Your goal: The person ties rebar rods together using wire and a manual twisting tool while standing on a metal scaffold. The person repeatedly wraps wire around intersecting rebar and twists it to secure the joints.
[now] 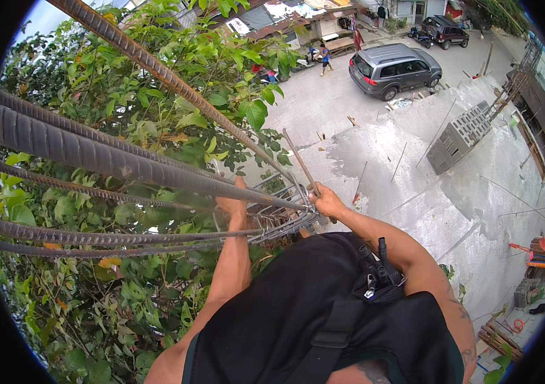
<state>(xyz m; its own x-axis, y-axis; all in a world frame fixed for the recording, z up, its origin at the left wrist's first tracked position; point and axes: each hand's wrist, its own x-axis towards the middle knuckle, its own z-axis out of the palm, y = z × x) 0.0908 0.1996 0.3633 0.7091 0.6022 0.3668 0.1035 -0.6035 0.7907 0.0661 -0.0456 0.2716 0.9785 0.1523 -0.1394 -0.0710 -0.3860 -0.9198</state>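
Note:
My right hand point(328, 201) is closed around a short rusty steel rod point(300, 157), which slants beside the rebar column. Its upper end sticks out past my fingers toward the road. At the column's far left side, my left hand point(230, 205) is wrapped at a ribbed rebar point(104, 192); a thicker rebar point(123, 165) crosses in front and hides part of the fingers. Several long bars run down into a cage of steel stirrups point(277, 218) between my hands. Tie wire point(309, 207) shows where the stirrups meet the thick bar, close to my right hand.
Leafy branches point(85, 297) crowd the left side. Far below, a concrete slab point(397, 192) bears stacked hollow blocks point(460, 137) and upright thin bars. A grey SUV point(394, 71) and a person point(325, 58) are on the road. A black bag point(296, 307) hangs against my body.

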